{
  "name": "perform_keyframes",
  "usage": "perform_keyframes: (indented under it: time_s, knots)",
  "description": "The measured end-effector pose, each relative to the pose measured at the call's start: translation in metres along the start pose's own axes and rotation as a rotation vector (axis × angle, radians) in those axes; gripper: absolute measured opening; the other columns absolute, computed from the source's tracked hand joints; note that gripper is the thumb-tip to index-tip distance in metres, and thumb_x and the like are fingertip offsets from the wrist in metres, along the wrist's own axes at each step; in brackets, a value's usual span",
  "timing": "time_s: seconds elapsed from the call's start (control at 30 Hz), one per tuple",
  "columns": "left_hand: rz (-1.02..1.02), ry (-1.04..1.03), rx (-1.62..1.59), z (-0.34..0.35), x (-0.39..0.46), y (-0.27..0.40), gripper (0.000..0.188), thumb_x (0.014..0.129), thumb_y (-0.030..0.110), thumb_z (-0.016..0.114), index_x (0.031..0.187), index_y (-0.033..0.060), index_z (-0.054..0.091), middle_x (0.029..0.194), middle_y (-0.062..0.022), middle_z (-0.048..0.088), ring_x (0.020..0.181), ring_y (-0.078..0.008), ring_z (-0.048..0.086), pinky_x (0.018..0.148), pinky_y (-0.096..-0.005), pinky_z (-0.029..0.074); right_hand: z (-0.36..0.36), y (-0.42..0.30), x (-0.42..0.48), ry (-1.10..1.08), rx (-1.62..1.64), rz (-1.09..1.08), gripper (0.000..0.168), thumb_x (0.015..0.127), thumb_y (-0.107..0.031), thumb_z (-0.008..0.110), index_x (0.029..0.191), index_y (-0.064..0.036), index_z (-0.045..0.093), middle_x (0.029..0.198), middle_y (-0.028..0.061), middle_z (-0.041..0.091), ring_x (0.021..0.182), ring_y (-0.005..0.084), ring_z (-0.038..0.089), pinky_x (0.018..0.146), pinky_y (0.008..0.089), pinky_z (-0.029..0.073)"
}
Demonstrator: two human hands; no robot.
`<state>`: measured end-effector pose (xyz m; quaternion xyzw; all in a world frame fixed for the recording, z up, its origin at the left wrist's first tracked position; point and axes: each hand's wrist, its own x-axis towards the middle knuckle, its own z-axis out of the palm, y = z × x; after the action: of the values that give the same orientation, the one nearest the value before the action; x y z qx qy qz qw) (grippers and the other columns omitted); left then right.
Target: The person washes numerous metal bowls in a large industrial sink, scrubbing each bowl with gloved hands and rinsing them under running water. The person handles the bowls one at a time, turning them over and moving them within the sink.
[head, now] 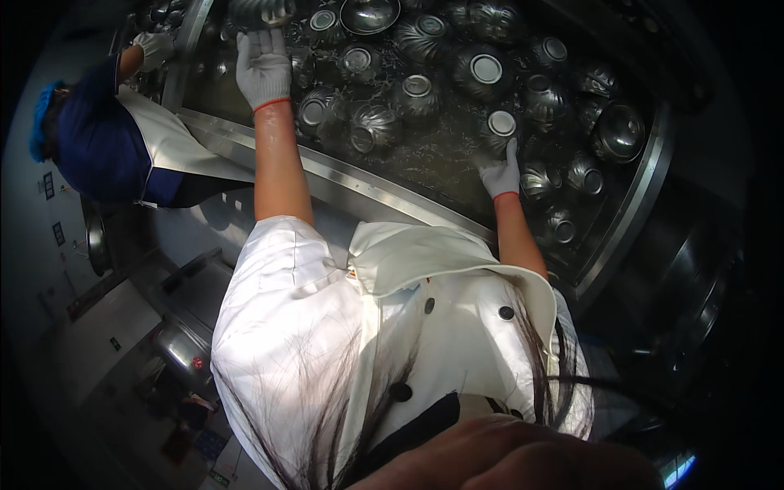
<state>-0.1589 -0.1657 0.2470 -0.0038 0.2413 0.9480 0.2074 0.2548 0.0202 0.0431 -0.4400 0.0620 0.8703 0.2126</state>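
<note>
My left hand [264, 68], in a white knit glove with a red cuff, is palm up over the near left of a water-filled metal sink [429, 168]. Its fingers are spread and hold nothing. Just beyond the fingertips is a motion-blurred fluted metal bowl [262, 11]; whether they touch is unclear. My right hand [501, 176], gloved alike, is at the water with its thumb raised beside the base of an upturned bowl [502, 124]. Its other fingers are blurred or under water, so a grip cannot be made out.
Several fluted metal bowls [487, 68] lie in the water, mostly base up. A metal rim [367, 184] runs in front of me. On the left, a co-worker [104, 141] in a blue cap and pale apron has a gloved hand [154, 50] over more metalware.
</note>
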Motion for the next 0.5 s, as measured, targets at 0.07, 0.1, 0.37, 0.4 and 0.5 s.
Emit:
perform_keyframes:
  time_s: [0.07,0.1,0.37,0.4,0.5]
  knots:
    - [0.208,0.109,0.036,0.017,0.025,0.032,0.025,0.095,0.024,0.056,0.109,0.0036,0.052,0.103,-0.0158,0.061,0.106,-0.0309,0.058,0.102,-0.0576,0.043,-0.012,0.004,0.02,-0.009,-0.18,-0.263,0.06,0.083,-0.033,0.075,0.131,-0.01,0.049,0.122,0.0074,0.058,0.114,0.0244,0.054,0.096,0.0444,0.043]
    - [0.173,0.154,0.138,0.008,0.032,0.038,0.029,0.095,0.023,0.055,0.113,0.0016,0.049,0.107,-0.0197,0.06,0.105,-0.0328,0.059,0.101,-0.0562,0.045,-0.013,0.006,0.028,-0.015,-0.269,-0.394,0.058,0.084,-0.03,0.075,0.131,-0.011,0.049,0.12,0.0062,0.06,0.111,0.0229,0.057,0.092,0.0434,0.045]
    - [-1.191,-0.076,1.137,-0.036,-0.152,-0.187,0.063,0.089,0.05,0.059,0.132,0.0055,0.048,0.13,-0.0189,0.051,0.123,-0.0316,0.049,0.091,-0.0485,0.049,0.041,0.018,-0.015,-0.131,-2.388,-0.337,0.038,0.087,-0.032,0.067,0.111,-0.003,0.064,0.105,0.0142,0.068,0.095,0.0291,0.063,0.086,0.0353,0.047]
    - [-1.077,-0.203,1.43,-0.063,-0.173,-0.225,0.06,0.091,0.048,0.056,0.132,0.0044,0.048,0.129,-0.0212,0.053,0.12,-0.033,0.052,0.091,-0.0475,0.049,0.027,0.022,-0.012,-0.254,-2.359,-0.359,0.042,0.087,-0.035,0.063,0.113,-0.002,0.063,0.108,0.0186,0.065,0.097,0.0354,0.061,0.087,0.0377,0.046]
    - [-1.038,-0.817,2.091,-0.146,-0.185,-0.28,0.049,0.092,0.038,0.05,0.124,0.0011,0.055,0.123,-0.0259,0.057,0.111,-0.0368,0.058,0.089,-0.0454,0.049,0.001,0.029,-0.011,-0.506,-2.117,-0.27,0.043,0.088,-0.041,0.058,0.107,-0.002,0.063,0.104,0.0215,0.063,0.101,0.0374,0.058,0.087,0.0435,0.045]
